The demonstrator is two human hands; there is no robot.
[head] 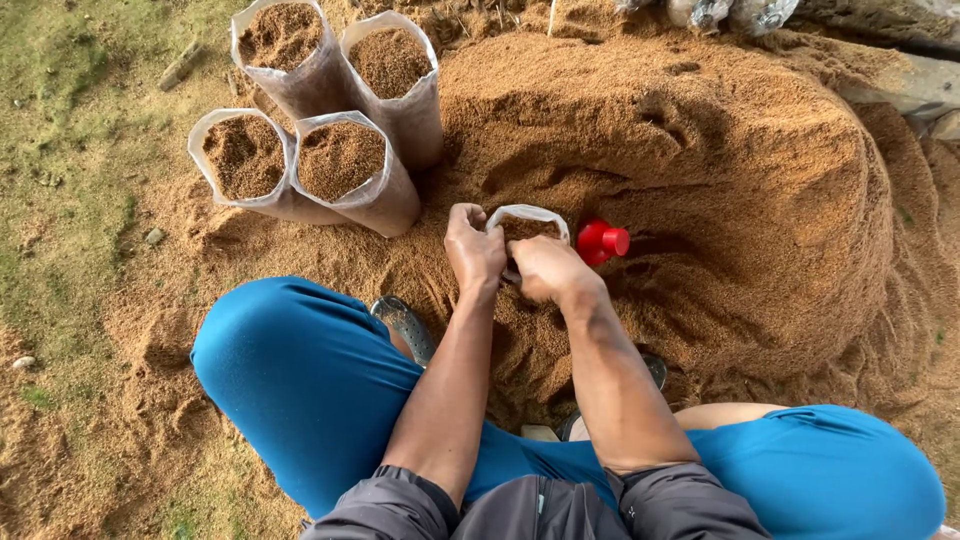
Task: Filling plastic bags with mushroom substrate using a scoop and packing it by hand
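Head view showed both hands together on a small clear plastic bag (pixel 527 224) that stood in the sawdust-coloured heap (pixel 740 190) between the person's knees. The left hand (pixel 473 250) was clamped on the bag's rim at its nine o'clock side; the right hand (pixel 545 270) gripped the near rim at about five o'clock. The mouth was held open, with brown fill visible inside — seemingly close to the rim.

Judged from this, the step in hand was filling or settling this bag, and it looked nearly done. A red scoop-like cup (pixel 602 241) lay just beside the bag at its three o'clock, held by neither hand.

Four filled bags (pixel 330 120) stood clustered at ten o'clock, well apart from the hands — leaning a little on one another.

The next move would call for a firm hold on the thin rim, keeping the bag upright so that nothing spilled.
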